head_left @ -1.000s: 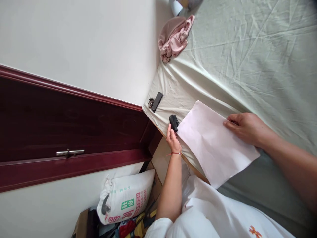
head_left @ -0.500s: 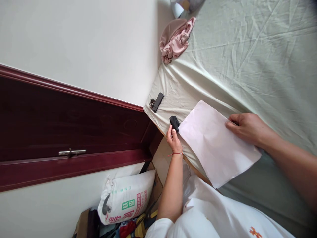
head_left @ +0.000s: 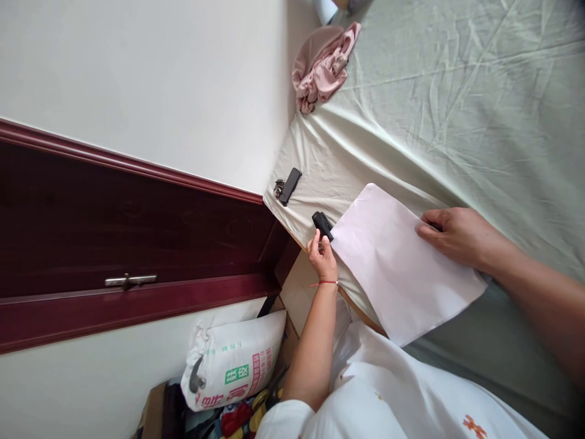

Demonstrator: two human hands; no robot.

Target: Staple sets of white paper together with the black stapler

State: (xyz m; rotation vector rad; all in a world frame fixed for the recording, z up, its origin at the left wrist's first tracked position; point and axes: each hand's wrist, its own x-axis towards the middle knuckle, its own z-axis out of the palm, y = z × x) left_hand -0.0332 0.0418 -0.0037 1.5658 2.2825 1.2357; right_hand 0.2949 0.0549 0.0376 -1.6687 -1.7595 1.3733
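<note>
A pale sheet of paper [head_left: 402, 262] is held over the edge of the bed. My right hand [head_left: 450, 235] pinches its far right edge between thumb and fingers. At the sheet's left corner is a small black stapler-like object [head_left: 322, 225], gripped in the fingers of my left hand [head_left: 323, 256], which wears a red string bracelet. The paper's corner meets the black object; whether it lies between its jaws cannot be made out. Up and to the left, a dark oblong case [head_left: 290, 186] lies on the sheet-covered bed beside small metal keys [head_left: 278, 188].
Crumpled pink cloth [head_left: 322, 70] lies on the green bedsheet [head_left: 479, 122] by the wall. A dark red wooden panel [head_left: 128, 225] with a metal bolt stands at left. Below it are a white printed sack [head_left: 242, 360] and a cardboard box [head_left: 153, 411].
The view has shifted very slightly. Both hands keep their holds, and the paper and black object stay nearly in place.
</note>
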